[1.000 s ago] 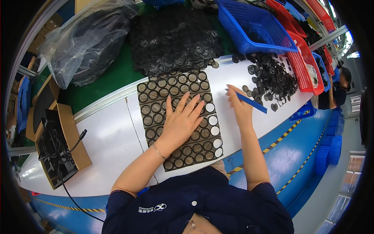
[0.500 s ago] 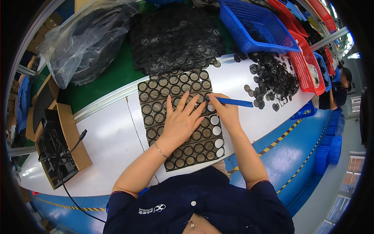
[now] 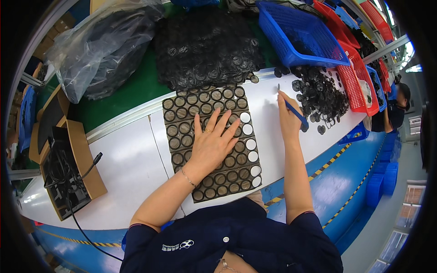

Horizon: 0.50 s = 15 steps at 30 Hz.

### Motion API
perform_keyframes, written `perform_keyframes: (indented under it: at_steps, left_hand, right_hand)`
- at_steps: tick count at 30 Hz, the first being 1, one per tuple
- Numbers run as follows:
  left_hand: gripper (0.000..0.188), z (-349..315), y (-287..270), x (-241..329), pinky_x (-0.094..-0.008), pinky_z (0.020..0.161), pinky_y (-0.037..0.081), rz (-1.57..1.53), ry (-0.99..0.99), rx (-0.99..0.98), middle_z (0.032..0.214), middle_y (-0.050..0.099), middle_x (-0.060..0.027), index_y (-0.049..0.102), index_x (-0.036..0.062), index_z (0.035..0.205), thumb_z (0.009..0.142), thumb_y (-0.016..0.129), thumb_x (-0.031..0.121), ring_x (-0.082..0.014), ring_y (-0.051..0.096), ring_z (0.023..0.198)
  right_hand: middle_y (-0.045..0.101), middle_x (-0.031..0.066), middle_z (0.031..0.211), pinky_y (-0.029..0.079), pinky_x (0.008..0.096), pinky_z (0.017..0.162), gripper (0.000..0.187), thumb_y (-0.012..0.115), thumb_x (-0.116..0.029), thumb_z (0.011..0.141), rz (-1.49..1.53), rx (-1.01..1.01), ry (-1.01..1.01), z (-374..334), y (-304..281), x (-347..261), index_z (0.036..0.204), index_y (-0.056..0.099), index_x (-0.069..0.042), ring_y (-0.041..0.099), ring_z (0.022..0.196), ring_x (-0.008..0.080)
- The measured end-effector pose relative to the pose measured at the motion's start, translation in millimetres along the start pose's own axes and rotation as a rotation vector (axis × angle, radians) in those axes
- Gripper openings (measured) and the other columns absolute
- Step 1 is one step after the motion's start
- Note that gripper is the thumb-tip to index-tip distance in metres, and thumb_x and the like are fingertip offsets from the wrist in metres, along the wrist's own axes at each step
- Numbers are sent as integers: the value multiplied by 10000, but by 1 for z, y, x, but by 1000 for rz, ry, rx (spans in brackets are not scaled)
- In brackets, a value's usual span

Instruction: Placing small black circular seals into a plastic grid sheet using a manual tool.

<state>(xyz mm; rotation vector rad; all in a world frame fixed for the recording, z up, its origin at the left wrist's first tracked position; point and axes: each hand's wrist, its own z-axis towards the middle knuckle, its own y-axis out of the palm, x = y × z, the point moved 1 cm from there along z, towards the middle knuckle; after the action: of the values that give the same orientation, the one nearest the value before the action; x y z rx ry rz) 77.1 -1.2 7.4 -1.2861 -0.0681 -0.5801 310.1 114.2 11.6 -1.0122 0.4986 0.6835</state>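
My left hand (image 3: 214, 139) lies flat with spread fingers on a sheet (image 3: 191, 175) of dark round rings set in rows. Most of the rings show a brownish-grey inside, while several along the right edge show white. My right hand (image 3: 290, 119) is off the sheet, to its right, and grips a slim blue tool (image 3: 297, 113) slanting through the fingers. A small dark-grey piece (image 3: 278, 87) shows at the tool's far tip; I cannot tell whether it is a disc or part of the tool. Right of that hand lies a heap of loose black discs (image 3: 321, 95).
Stacked black ring sheets (image 3: 207, 50) lie beyond, beside a clear plastic bag (image 3: 102, 54) of dark material. Blue (image 3: 300, 50) and red baskets (image 3: 359, 84) stand at the back right. A cardboard box (image 3: 68, 168) with black cables is at left. Another person (image 3: 396, 109) is at far right.
My right hand has lifted the blue tool from the sheet's right edge and moved right and away. The ring it was at now shows white. My left hand has stayed put.
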Motion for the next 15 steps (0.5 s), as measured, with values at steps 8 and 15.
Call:
perform_keyframes:
  at_steps: [8, 15]
  left_hand:
    - [505, -2, -1, -9, -667, 1142, 189, 81, -66, -7, 1504, 462, -74, 547, 171, 1418, 960, 625, 369, -310, 360, 1437]
    - [500, -1, -1, -9, -675, 1137, 192, 86, -64, -8, 1503, 465, -73, 551, 168, 1415, 964, 618, 375, -314, 361, 1436]
  right_hand:
    - [703, 38, 813, 467, 213, 559, 283, 701, -225, 930, 540, -433, 516, -21, 45, -52, 1077, 729, 15, 614, 665, 76]
    - [705, 35, 809, 489, 221, 583, 281, 702, -226, 929, 503, -436, 532, -20, 47, -53, 1075, 732, 13, 612, 656, 77]
